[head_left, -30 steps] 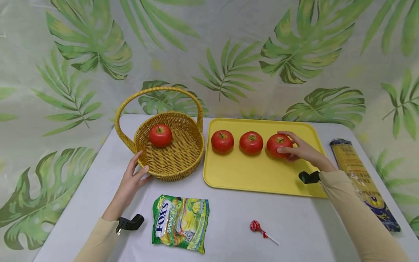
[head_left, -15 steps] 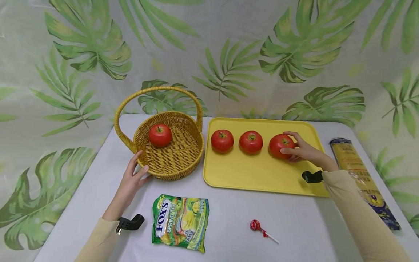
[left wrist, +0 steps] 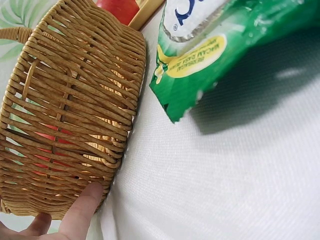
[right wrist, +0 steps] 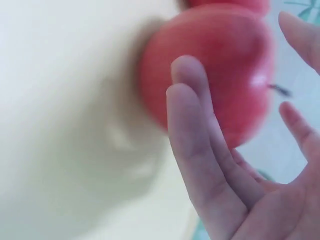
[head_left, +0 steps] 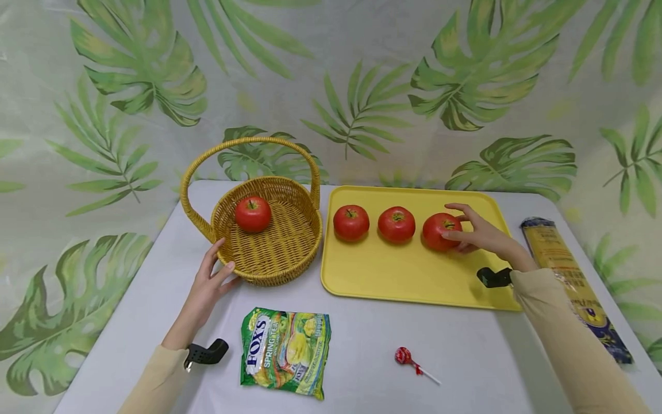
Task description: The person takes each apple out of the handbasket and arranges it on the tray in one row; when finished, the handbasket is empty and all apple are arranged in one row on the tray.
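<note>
My left hand rests at the front left of a round wicker basket, its fingertips touching the woven side. One red apple lies inside that basket. On a yellow tray a row of three red apples stands. My right hand is at the rightmost apple. In the right wrist view its fingers are spread beside that apple, and the thumb stands apart from it. Contact of the nearer fingers with the apple is hard to judge. The other two are the middle apple and the left apple.
A green candy bag lies in front of the basket. Toward the front of the white table is a red lollipop. A long yellow and blue packet lies right of the tray. Leaf-patterned cloth hangs behind.
The rightmost apple shifted slightly right, then a little back left. My right fingers have loosened, with one lifting away from the apple. My left hand and the basket have stayed put.
</note>
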The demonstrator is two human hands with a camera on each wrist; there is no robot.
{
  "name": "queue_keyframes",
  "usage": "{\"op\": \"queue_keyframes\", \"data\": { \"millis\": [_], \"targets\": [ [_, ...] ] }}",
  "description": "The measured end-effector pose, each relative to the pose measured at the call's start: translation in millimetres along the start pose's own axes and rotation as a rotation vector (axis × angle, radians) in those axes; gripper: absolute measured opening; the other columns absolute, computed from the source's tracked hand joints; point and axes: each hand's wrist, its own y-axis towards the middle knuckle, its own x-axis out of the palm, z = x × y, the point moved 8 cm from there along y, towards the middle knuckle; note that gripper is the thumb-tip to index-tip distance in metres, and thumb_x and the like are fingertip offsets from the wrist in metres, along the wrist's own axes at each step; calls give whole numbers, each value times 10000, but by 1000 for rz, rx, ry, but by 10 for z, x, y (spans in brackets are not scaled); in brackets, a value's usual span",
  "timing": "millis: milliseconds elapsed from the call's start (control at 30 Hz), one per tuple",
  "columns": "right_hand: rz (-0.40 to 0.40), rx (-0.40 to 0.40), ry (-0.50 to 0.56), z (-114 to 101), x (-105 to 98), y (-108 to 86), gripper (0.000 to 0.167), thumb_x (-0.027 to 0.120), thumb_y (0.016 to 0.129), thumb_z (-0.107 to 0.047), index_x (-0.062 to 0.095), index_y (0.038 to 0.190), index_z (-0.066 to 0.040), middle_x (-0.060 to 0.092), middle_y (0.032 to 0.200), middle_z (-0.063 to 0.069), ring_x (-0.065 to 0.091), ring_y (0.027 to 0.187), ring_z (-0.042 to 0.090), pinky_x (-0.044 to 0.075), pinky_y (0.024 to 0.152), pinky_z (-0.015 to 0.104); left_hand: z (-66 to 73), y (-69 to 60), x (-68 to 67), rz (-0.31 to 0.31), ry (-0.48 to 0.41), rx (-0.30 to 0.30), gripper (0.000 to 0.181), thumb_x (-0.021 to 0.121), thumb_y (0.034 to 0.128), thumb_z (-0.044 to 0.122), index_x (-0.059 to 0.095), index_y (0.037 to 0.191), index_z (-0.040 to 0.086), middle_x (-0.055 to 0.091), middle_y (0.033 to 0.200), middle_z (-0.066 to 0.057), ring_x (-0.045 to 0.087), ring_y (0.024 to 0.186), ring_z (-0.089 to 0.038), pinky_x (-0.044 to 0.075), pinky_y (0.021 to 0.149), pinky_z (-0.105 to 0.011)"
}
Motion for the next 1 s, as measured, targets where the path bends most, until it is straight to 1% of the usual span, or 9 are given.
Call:
{"op": "queue_keyframes", "data": {
  "millis": [167, 267, 367, 467, 567, 600, 700, 833, 1000],
  "targets": [
    [32, -98, -32, -337, -16, 3, 682, 607, 955, -224, 211, 1498, -105, 269, 1428, 300, 648, 781, 384, 577, 691, 417, 0, 0, -19, 2, 4, 8, 636, 456, 1024, 155, 96, 1544, 217, -72, 1566, -108, 218, 1380, -396, 360, 1008, -519],
    [38, -161, -24, -574, 62, 24, 607, 600, 959, -227, 290, 1466, -99, 367, 1383, 253, 647, 834, 367, 575, 700, 400, 3, -5, -24, 5, 10, 9, 638, 460, 1023, 165, 96, 1544, 220, -70, 1567, -104, 221, 1380, -390, 364, 1007, -514],
    [26, -217, 4, -801, 201, 81, 542, 594, 962, -222, 358, 1427, -73, 431, 1335, 234, 636, 895, 372, 571, 731, 381, 6, -15, -21, 2, 5, 13, 648, 469, 1021, 176, 90, 1545, 213, -71, 1568, -103, 221, 1379, -390, 361, 1011, -518],
    [-2, -265, 43, -1001, 369, 175, 494, 597, 961, -192, 406, 1393, -48, 462, 1309, 249, 619, 938, 399, 564, 757, 375, 15, -29, -11, 0, -4, 17, 653, 472, 1020, 181, 86, 1546, 206, -72, 1569, -103, 221, 1378, -392, 354, 1016, -530],
    [-54, -305, 78, -1192, 570, 278, 464, 599, 958, -167, 432, 1372, -38, 481, 1293, 240, 599, 983, 428, 559, 779, 391, 25, -34, -5, 3, -3, 20, 645, 465, 1022, 168, 91, 1546, 203, -71, 1570, -108, 223, 1375, -397, 349, 1016, -544],
    [-73, -316, 84, -1255, 640, 313, 454, 600, 958, -168, 442, 1365, -42, 490, 1286, 225, 602, 989, 417, 557, 784, 393, 25, -34, -5, 4, 0, 19, 642, 461, 1023, 162, 90, 1546, 203, -71, 1570, -108, 224, 1375, -398, 348, 1017, -548],
    [-133, -353, 91, -1455, 869, 415, 430, 600, 957, -169, 465, 1348, -50, 499, 1281, 212, 604, 979, 411, 554, 787, 425, 21, -25, -6, 9, 1, 15, 632, 456, 1024, 150, 101, 1544, 205, -66, 1570, -108, 226, 1374, -399, 349, 1016, -554],
    [-201, -406, 77, -1698, 1190, 570, 404, 607, 951, -142, 492, 1328, -54, 512, 1263, 233, 613, 907, 394, 551, 752, 458, 15, -17, -7, 12, -3, 11, 628, 459, 1023, 154, 108, 1542, 203, -63, 1570, -104, 224, 1376, -396, 348, 1017, -555],
    [-264, -457, 80, -1942, 1543, 769, 399, 598, 950, -116, 492, 1332, -69, 517, 1239, 199, 616, 890, 405, 551, 720, 475, 14, -9, 9, 3, -16, 14, 638, 471, 1020, 166, 106, 1543, 202, -76, 1571, -105, 223, 1377, -391, 339, 1022, -560]
  ]
}}
